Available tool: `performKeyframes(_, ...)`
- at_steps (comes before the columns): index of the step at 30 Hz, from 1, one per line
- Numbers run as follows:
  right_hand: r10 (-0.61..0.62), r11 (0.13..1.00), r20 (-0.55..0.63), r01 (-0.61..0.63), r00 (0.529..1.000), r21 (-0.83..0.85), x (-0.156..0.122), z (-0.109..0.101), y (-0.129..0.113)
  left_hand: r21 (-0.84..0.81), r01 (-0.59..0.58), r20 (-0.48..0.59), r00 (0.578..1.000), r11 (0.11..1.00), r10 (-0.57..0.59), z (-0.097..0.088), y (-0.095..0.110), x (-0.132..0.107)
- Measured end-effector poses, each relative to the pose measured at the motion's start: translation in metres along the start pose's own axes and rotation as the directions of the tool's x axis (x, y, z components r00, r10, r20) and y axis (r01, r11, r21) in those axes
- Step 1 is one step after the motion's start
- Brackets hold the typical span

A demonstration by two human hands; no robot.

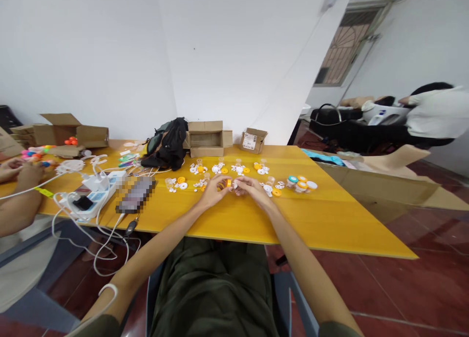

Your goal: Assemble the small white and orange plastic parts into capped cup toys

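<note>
Capped jars (302, 186), grouped on desk's (348, 220) right: apparently finished. Yellow discs (276, 192), clear cups (169, 182): loose clusters, apparently unassembled. Left hand (215, 190): fingers pinch yellow part (229, 183) over desk. Right hand (252, 187): fingers narrow around white piece (235, 182), just beside it.

White walls (227, 58); barred window (346, 46) at right; red tiled floor (421, 278); yellow table (326, 220); blue-grey chair (47, 303) lower left.
</note>
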State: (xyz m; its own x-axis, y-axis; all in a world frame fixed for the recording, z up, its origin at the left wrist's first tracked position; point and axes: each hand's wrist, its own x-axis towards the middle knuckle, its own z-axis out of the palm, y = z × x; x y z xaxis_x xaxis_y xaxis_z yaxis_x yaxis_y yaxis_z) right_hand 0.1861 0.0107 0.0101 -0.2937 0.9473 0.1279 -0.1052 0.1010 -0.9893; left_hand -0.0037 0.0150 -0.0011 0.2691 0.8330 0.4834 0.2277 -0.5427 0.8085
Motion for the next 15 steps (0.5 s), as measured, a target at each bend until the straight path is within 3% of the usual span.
performKeyframes(9, -0.011, 0.995, -0.146, 0.025, 0.989, 0.093, 0.005, -0.009, 0.006, 0.055, 0.027, 0.046, 0.998, 0.998, -0.03, -0.006, 0.003, 0.0)
performKeyframes(15, -0.005, 0.986, -0.173, 0.034, 0.985, 0.165, 0.006, -0.012, 0.007, 0.229, -0.068, 0.122, 0.992, 0.971, 0.04, -0.007, 0.004, -0.003)
